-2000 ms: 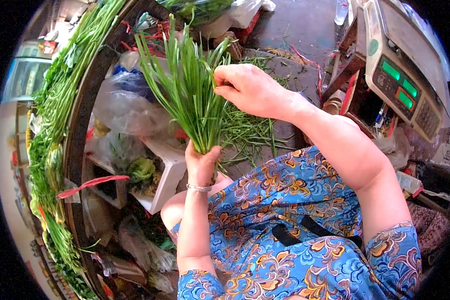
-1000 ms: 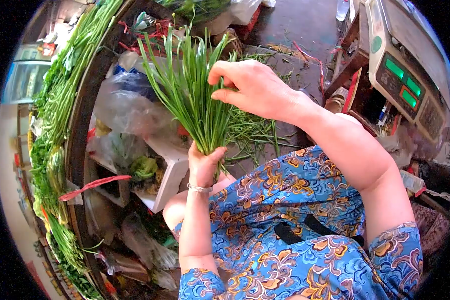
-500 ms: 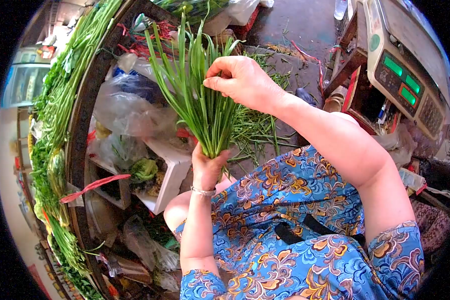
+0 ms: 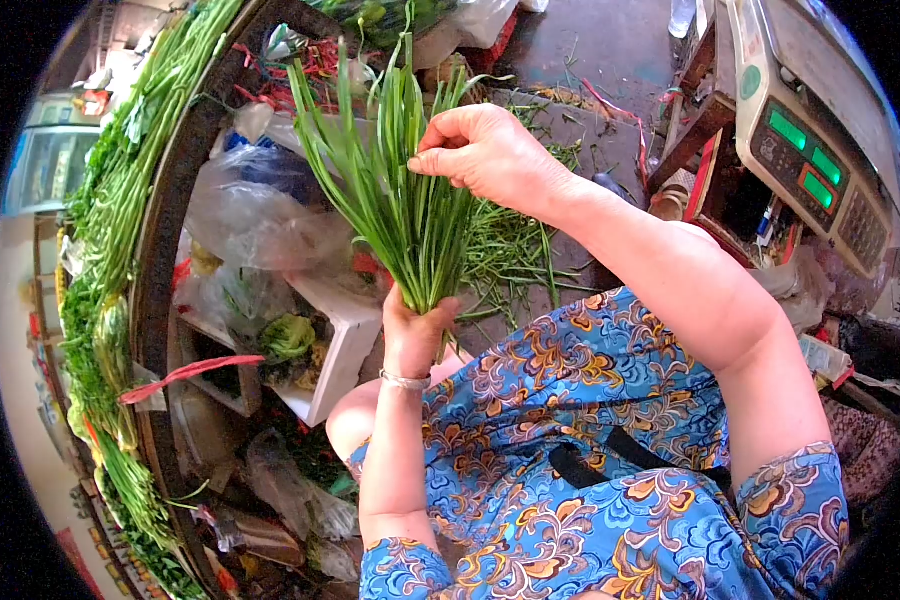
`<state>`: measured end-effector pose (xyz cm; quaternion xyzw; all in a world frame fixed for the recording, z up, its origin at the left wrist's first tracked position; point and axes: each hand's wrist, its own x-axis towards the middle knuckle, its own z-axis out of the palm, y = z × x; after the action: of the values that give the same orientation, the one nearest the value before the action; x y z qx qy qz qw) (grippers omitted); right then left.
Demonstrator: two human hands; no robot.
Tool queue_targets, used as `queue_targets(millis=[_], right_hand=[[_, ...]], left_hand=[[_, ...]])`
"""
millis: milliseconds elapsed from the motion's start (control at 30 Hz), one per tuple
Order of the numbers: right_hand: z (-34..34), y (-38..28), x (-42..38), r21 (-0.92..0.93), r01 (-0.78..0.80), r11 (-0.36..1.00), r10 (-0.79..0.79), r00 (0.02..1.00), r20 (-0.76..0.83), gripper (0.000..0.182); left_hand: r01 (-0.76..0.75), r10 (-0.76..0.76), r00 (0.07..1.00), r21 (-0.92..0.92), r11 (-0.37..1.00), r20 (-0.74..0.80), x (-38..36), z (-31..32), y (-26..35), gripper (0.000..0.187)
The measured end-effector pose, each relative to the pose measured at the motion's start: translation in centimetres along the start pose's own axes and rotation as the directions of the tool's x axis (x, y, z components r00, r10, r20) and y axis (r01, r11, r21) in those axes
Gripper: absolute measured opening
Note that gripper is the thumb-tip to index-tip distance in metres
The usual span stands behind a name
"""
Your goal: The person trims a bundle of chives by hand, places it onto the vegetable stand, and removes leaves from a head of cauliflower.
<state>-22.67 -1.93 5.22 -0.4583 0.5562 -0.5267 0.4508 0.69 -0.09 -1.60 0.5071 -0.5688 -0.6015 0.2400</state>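
My left hand (image 4: 417, 328) is wrapped round the lower stems of a bunch of garlic chives (image 4: 400, 220), whose long flat green leaves fan out upward. At the upper right of the bunch is my right hand (image 4: 485, 155), its thumb and index finger pinched together against the leaves. Whether a single leaf sits in that pinch is too small to make out. Loose chive trimmings (image 4: 515, 255) lie on the floor behind the bunch.
A white foam box (image 4: 345, 345) with a leafy head of greens (image 4: 288, 338) stands at left, below crumpled plastic bags (image 4: 260, 215). Long green vegetables (image 4: 135, 190) line a shelf edge (image 4: 155, 300). At upper right stands a digital scale (image 4: 810, 140) with lit green displays.
My right hand has shifted very slightly up, still pinched at the leaves. The leaf tips have swayed a little; my left hand keeps its hold on the stems.
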Motion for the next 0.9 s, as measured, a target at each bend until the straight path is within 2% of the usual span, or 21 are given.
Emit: queue_targets(millis=[100, 167, 267, 300, 367, 400, 467, 567, 633, 700, 767, 900], right_hand=[[0.1, 0.3, 0.1, 0.015, -0.015, 1.0, 0.014, 1.0, 0.013, 0.017], [0.4, 1.3, 0.5, -0.145, 0.21, 0.967, -0.222, 0.972, -0.076, 0.021], [0.4, 1.4, 0.2, -0.216, 0.251, 0.943, -0.272, 0.96, -0.072, 0.022], [0.4, 1.3, 0.2, -0.216, 0.252, 0.943, -0.272, 0.96, -0.071, 0.022], [0.4, 0.8, 0.1, 0.038, 0.14, 0.989, -0.14, 0.99, -0.005, 0.02], [0.3, 0.3, -0.1, 0.039, 0.141, 0.989, -0.141, 0.99, -0.002, 0.02], [0.3, -0.3, -0.5, 0.111, 0.008, 0.994, -0.021, 0.993, 0.116, 0.017], [0.6, 0.1, -0.4, 0.199, -0.003, 0.98, -0.021, 0.993, 0.118, 0.017], [0.5, -0.1, -0.5, 0.166, 0.01, 0.986, -0.032, 0.991, 0.132, 0.016], [0.5, -0.1, -0.5, 0.134, 0.025, 0.991, -0.045, 0.988, 0.148, 0.016], [0.5, 0.1, -0.5, 0.055, 0.062, 0.997, -0.07, 0.986, 0.152, 0.015], [0.4, 0.2, -0.3, 0.028, 0.054, 0.998, -0.058, 0.984, 0.169, 0.015]], left_hand=[[0.033, -0.033, 0.999, -0.004, 0.999, -0.029, -0.2, 0.3, 0.6, 0.03], [0.027, -0.028, 0.999, -0.021, 0.999, -0.029, -0.1, 0.2, 0.3, 0.03], [0.022, -0.024, 0.999, -0.033, 0.999, -0.036, -0.1, 0.3, 0.3, 0.03], [0.021, -0.023, 0.999, -0.028, 0.999, -0.043, -0.1, 0.3, 0.4, 0.03], [0.034, -0.034, 0.999, -0.017, 0.999, -0.02, 0.0, 0.2, 0.7, 0.034], [0.047, -0.047, 0.999, -0.007, 0.999, 0.004, 0.0, 0.2, 0.8, 0.038], [0.061, -0.061, 0.998, 0.012, 0.998, -0.001, 0.0, 0.1, 1.0, 0.038], [0.042, -0.042, 0.999, 0.012, 0.999, 0.001, 0.1, 0.0, 0.6, 0.038], [0.008, -0.008, 1.0, -0.008, 1.0, 0.006, 0.2, 0.2, 0.4, 0.038], [-0.108, 0.108, 0.994, 0.005, 0.994, -0.013, 0.1, 0.4, 0.3, 0.038], [-0.101, 0.101, 0.995, 0.007, 0.995, -0.009, 0.1, 0.5, 0.3, 0.038], [-0.094, 0.094, 0.995, 0.03, 0.995, 0.014, 0.0, 0.6, 0.8, 0.037]])
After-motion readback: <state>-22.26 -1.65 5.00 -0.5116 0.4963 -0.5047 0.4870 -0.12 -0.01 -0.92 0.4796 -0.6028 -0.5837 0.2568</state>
